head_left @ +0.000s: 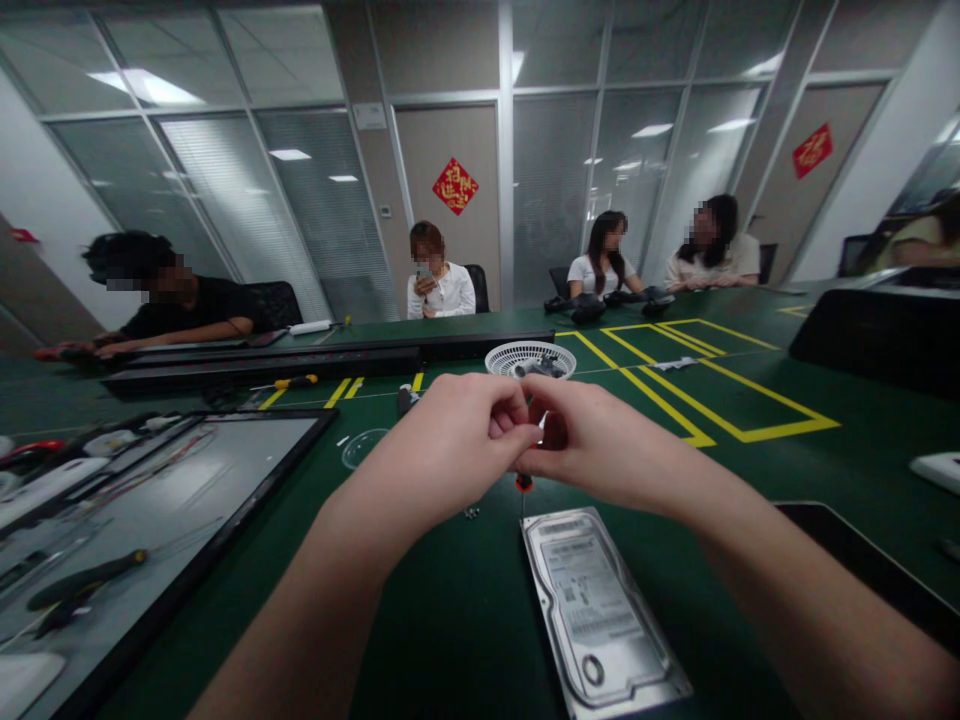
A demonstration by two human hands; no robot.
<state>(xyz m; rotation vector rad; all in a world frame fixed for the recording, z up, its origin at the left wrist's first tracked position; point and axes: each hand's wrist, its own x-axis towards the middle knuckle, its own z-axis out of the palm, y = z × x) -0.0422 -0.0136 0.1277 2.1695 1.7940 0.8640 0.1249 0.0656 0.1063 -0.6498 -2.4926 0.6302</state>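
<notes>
A silver hard drive (pixel 600 610) lies label side up on the green table below my hands. A screwdriver with a red and black handle end (pixel 524 483) stands upright, its thin shaft meeting the drive's far left corner. My left hand (pixel 476 430) and my right hand (pixel 581 435) are closed together around the upper part of its handle, fingers and thumbs curled inward. Most of the handle is hidden behind the fingers. Several small screws (pixel 471 513) rest on the table left of the drive.
A clear plastic dish (pixel 365 449) sits left of my hands, a white basket (pixel 531 350) of parts beyond. At left, a dark-framed panel (pixel 225 470) carries pliers (pixel 90 580) and other tools. A dark tablet-like device (pixel 862 560) lies right. Several people sit across the table.
</notes>
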